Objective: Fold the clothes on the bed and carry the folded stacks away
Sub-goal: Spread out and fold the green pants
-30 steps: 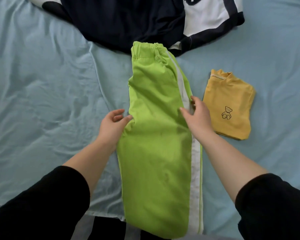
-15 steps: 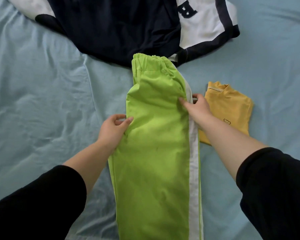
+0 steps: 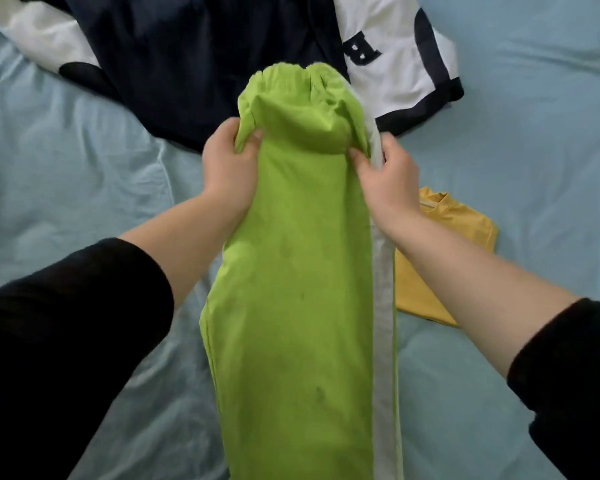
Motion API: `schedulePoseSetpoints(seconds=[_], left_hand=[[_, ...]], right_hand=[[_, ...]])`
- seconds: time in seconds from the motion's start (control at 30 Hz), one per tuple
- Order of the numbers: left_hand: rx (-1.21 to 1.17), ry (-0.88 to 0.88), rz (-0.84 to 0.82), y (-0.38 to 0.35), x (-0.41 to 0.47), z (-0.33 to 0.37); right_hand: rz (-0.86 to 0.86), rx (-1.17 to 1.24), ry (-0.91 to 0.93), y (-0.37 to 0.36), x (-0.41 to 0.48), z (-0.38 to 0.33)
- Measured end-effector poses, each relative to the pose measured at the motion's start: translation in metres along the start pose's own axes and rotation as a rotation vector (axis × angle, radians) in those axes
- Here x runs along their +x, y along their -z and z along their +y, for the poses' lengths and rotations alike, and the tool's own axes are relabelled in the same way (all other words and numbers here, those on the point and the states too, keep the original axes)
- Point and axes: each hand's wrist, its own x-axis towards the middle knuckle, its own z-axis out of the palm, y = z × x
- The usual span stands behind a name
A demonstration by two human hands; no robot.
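Lime-green trousers (image 3: 298, 271) with a white side stripe lie lengthwise down the middle of the pale blue bed sheet (image 3: 66, 168), folded leg on leg. My left hand (image 3: 227, 168) pinches their left edge below the waistband. My right hand (image 3: 387, 181) grips the right edge at the white stripe. Between my hands the waistband end is raised and bunched over the lower part. A folded yellow top (image 3: 447, 237) lies to the right, partly hidden by my right forearm.
A large navy and white garment (image 3: 205, 57) with a letter B is spread unfolded across the top of the bed, just behind the trousers' waistband. Wrinkled bare sheet stretches to the left and far right.
Both hands slid up the trousers from mid-leg towards the waistband and closed on the edges. The waistband end has lifted off the sheet and bunched.
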Motion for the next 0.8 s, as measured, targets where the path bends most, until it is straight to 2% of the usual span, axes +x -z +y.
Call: schedulePoseSetpoints(seconds=[0.1, 0.2, 0.23, 0.3, 0.37, 0.4, 0.47, 0.5, 0.6, 0.73, 0.8], left_hand=[[0.131, -0.049, -0.047, 0.0, 0.037, 0.015], [0.44, 0.095, -0.172, -0.008, 0.05, -0.001], [0.561, 0.108, -0.159, -0.01, 0.038, -0.011], [0.704, -0.013, -0.165, -0.015, -0.006, -0.04], [0.82, -0.201, -0.334, -0.014, -0.052, -0.078], [0.894, -0.229, -0.443, -0.012, -0.064, -0.098], [0.997, -0.128, -0.627, -0.012, -0.063, -0.13], [1.025, -0.066, -0.68, -0.014, -0.055, -0.139], [1.115, -0.047, -0.682, -0.025, -0.045, -0.149], [1.184, -0.209, -0.494, -0.02, -0.071, -0.139], [1.213, -0.245, -0.464, -0.014, -0.109, -0.136]], right_hand=[[0.001, -0.108, -0.01, -0.007, 0.039, -0.012], [-0.051, -0.387, -0.123, -0.023, 0.048, -0.006], [-0.044, -0.452, -0.081, -0.03, 0.036, -0.001], [-0.108, -0.447, 0.05, -0.05, -0.007, 0.012], [-0.335, -0.469, 0.157, -0.068, -0.052, 0.037], [-0.484, -0.532, 0.189, -0.074, -0.067, 0.053], [-0.719, -0.695, 0.208, -0.082, -0.073, 0.085], [-0.771, -0.748, 0.203, -0.085, -0.069, 0.096], [-0.739, -0.793, 0.249, -0.092, -0.062, 0.11], [-0.534, -0.799, 0.31, -0.081, -0.088, 0.099], [-0.509, -0.781, 0.35, -0.065, -0.127, 0.097]])
